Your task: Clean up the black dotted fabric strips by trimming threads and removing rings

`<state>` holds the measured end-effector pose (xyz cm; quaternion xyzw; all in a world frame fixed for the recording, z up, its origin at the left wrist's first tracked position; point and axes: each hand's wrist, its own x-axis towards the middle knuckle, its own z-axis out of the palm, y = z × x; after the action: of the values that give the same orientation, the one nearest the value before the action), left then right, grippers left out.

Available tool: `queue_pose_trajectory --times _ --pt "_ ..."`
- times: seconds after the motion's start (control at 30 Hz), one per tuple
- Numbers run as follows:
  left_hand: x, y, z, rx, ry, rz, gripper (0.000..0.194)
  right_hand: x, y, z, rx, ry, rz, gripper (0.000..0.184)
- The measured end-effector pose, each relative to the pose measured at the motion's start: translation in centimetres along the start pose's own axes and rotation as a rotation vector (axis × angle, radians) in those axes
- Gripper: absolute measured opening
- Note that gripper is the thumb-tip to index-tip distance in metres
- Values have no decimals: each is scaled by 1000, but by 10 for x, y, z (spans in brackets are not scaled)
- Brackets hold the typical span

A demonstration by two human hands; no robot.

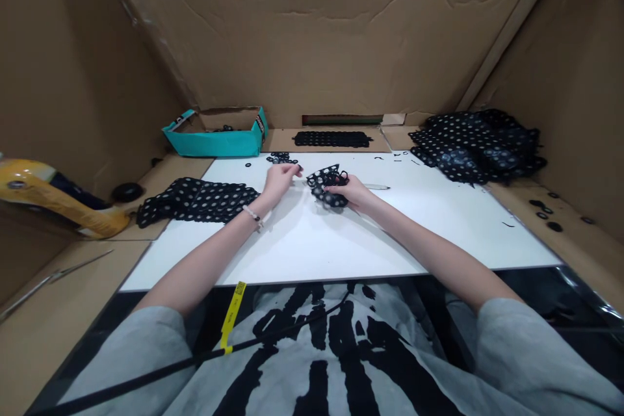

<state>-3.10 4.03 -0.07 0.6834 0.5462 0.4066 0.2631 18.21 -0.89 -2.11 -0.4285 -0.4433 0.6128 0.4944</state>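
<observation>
Right hand (354, 194) had its fingers closed on the black perforated piece (327, 196), just right of frame center, above the white board (312, 247). Piece was bunched, loose loops near the fingertips. Left hand (281, 181) was just left of it, apart from the piece, thumb and fingers drawn close together. Dark bit at its tips; couldn't tell what it was or whether it was gripped.

Pen-like tool (379, 187) lay on the board, just right of the right hand. Small black rings (281, 158) sat at the board's far edge, just beyond the left hand. Perforated sheet (209, 200) lay left of center, overlapping the board's left edge. Teal box (214, 143) was upper left, open top, some dark pieces inside. Flat black strip (333, 139) lay upper center on cardboard, beyond the board. Big pile (475, 146) of dotted black sheets was upper right. Loose rings (554, 227) were at right on cardboard. Yellow bottle (29, 182) was far left, black disc (127, 192) near it; thin metal tool (54, 276) lower left.
</observation>
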Motion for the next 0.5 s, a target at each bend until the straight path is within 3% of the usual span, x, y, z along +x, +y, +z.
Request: queue_pose_trajectory --times 0.1,0.2,0.27,0.37,0.43,0.5 --pt "13 -19 -13 210 116 0 29 0 1 -1 6 13 9 35" --pt "11 -19 -17 436 184 93 42 1 3 -1 21 47 23 33" --pt "2 -9 -14 455 84 224 39 2 4 0 29 72 27 31" --pt "-14 13 -5 347 -193 423 27 1 2 2 55 91 29 28" --pt "-22 22 1 275 -283 454 27 -1 0 4 81 56 34 24" --pt "-25 25 6 202 -312 400 25 -2 -1 5 110 17 35 23"
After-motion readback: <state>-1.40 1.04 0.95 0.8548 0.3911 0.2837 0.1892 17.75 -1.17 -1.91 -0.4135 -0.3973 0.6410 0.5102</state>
